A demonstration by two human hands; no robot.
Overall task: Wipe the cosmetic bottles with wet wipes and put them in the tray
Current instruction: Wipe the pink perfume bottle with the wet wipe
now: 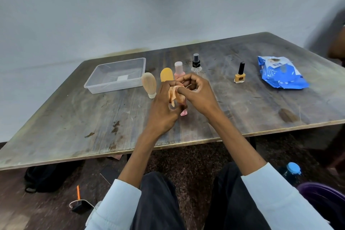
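Hands meet mid-table: left hand grips small pink plastic bottle, long axis upright; right hand pinches crumpled beige wet wipe against it. Clear plastic tray lies far-left, nearer the left hand.

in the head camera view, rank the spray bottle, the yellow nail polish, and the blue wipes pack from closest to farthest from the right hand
Measured from the right hand:
1. Spray bottle, just behind the hand, toward the wall.
2. Yellow nail polish, standing further out to the right.
3. Blue wipes pack, lying farthest right, near the table's right edge.
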